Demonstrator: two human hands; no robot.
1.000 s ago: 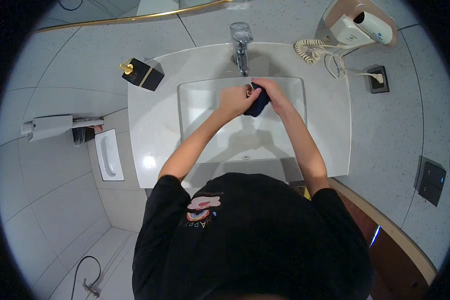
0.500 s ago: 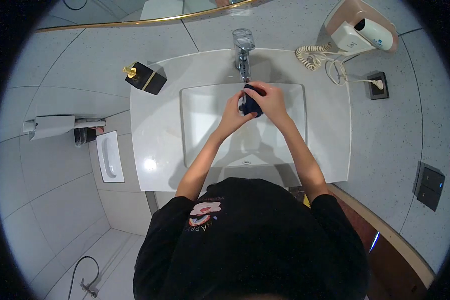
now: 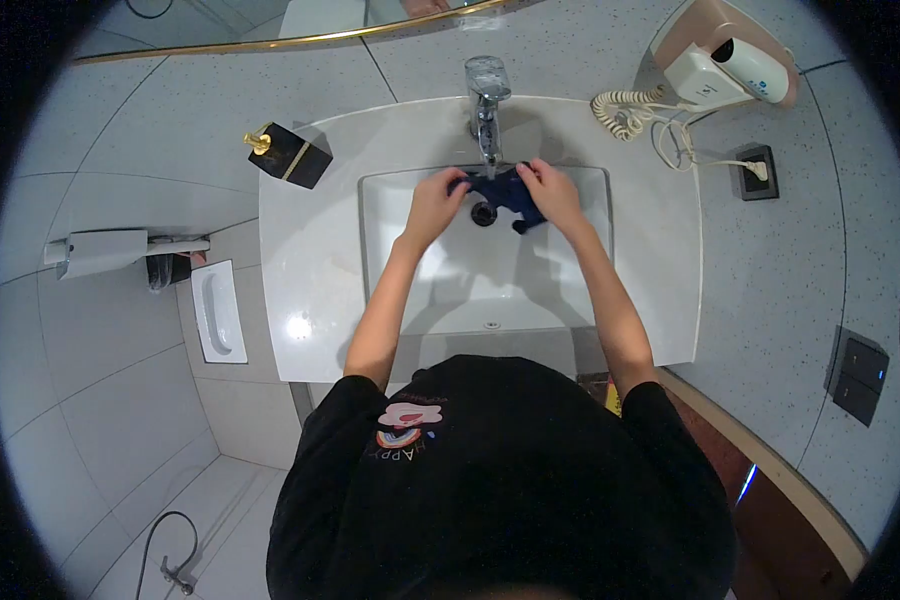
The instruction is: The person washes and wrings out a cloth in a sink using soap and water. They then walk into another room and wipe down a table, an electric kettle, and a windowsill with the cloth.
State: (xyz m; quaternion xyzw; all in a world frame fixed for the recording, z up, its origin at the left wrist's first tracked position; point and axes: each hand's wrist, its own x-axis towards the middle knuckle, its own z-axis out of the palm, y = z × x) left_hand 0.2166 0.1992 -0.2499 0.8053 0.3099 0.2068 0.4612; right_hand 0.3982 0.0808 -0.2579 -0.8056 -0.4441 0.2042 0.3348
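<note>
A dark navy cloth (image 3: 508, 192) is stretched between my two hands over the white sink (image 3: 368, 260), just below the spout of the chrome faucet (image 3: 486, 100). My left hand (image 3: 433, 207) pinches its left end, while my right hand (image 3: 553, 193) grips the right side near the top. A loose part of the cloth hangs down beside my right fingers. Whether it is a garment or a plain rag cannot be told. Water appears to run from the spout onto it. Below the cloth shows the round dark drain (image 3: 483, 214).
A black soap dispenser (image 3: 295, 160) with a gold pump stands on the counter's left corner. At the right wall hang a hair dryer (image 3: 745, 70) and its coiled cord (image 3: 625, 112), plugged into a socket (image 3: 758, 172). A gold-rimmed mirror (image 3: 250, 25) lies behind the faucet.
The cloth was bunched between both hands under the faucet and is now spread out. My left hand has moved left, my right hand slightly right, and the drain has come into view.
</note>
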